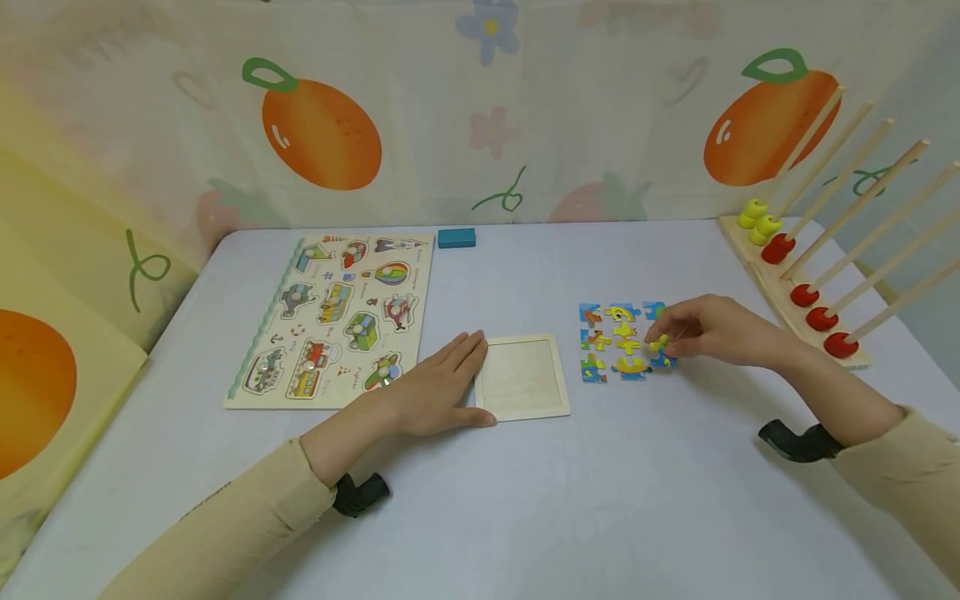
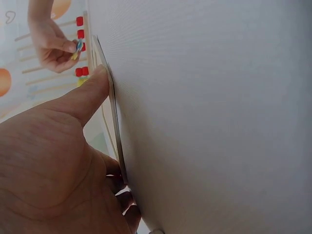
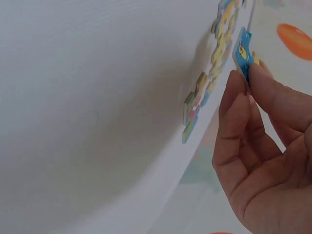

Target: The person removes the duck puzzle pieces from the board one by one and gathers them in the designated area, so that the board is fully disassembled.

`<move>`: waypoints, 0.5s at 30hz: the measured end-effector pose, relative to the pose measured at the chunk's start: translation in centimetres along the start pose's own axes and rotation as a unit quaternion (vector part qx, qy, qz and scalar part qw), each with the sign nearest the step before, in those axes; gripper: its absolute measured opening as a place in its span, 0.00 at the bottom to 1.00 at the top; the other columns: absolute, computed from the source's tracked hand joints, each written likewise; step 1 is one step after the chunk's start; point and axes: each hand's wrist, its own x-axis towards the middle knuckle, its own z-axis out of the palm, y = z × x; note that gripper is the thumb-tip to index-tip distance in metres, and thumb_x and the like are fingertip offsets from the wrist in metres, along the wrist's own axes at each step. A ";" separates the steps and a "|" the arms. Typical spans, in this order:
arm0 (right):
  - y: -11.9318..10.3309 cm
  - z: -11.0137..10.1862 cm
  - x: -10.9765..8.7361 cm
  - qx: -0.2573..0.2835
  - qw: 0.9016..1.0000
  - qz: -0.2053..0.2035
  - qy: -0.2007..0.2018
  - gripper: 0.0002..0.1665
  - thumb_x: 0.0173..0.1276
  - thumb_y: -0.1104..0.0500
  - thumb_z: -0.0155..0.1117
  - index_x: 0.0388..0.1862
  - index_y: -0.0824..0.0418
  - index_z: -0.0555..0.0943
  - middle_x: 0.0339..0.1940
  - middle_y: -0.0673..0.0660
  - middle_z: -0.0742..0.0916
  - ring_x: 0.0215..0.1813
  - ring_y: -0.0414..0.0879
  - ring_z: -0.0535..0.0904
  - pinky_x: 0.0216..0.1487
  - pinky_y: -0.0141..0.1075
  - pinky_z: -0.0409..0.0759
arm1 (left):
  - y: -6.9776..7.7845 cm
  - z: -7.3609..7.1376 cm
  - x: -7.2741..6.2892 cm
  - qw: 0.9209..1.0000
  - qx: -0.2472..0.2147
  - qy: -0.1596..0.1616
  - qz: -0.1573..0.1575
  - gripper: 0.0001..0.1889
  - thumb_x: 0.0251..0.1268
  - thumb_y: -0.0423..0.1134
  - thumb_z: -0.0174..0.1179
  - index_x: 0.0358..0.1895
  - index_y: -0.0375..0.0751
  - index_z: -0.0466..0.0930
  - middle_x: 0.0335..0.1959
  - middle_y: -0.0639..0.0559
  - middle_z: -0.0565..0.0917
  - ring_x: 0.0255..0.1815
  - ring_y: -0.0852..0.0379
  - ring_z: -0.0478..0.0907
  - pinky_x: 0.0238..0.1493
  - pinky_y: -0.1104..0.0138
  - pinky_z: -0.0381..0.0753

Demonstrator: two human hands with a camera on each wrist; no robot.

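My left hand (image 1: pixel 431 387) lies along the left side of a square wooden puzzle tray (image 1: pixel 523 379), fingers straight, thumb at the near corner. In the left wrist view the thumb (image 2: pixel 90 95) touches the tray's edge. My right hand (image 1: pixel 716 333) pinches a small puzzle piece (image 3: pixel 243 52), blue with some yellow, between thumb and fingertips. It is held just above the right column of several loose puzzle pieces (image 1: pixel 632 364), laid out in rows right of the tray. The held piece partly hides those beneath it.
A peg puzzle board (image 1: pixel 337 333) with vehicle pictures lies at the left. At the back edge is a blue block (image 1: pixel 457 238). On the right stands a wooden bead rack (image 1: pixel 780 287) with tall rods and red and yellow-green beads. A fruit-print curtain (image 1: pixel 420 125) hangs behind the table.
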 end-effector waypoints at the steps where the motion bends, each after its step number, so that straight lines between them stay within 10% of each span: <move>1: 0.1 0.0 -0.1 0.001 1.000 0.001 -0.001 0.13 0.65 0.68 0.66 0.46 0.56 0.86 0.44 0.54 0.88 0.40 0.41 0.78 0.39 0.26 0.80 | 0.0 0.0 0.0 1.000 0.000 0.001 0.000 0.52 0.67 0.64 0.54 0.79 0.33 0.40 0.83 0.40 0.40 0.85 0.41 0.35 0.84 0.51 0.44; 15: 1.1 0.4 -0.4 -0.011 0.999 0.019 -0.030 0.11 0.65 0.65 0.67 0.43 0.52 0.87 0.35 0.51 0.83 0.42 0.45 0.75 0.40 0.27 0.78 | 0.0 0.0 0.0 1.000 0.000 0.002 0.002 0.52 0.68 0.64 0.55 0.79 0.32 0.40 0.83 0.40 0.40 0.84 0.41 0.35 0.84 0.51 0.44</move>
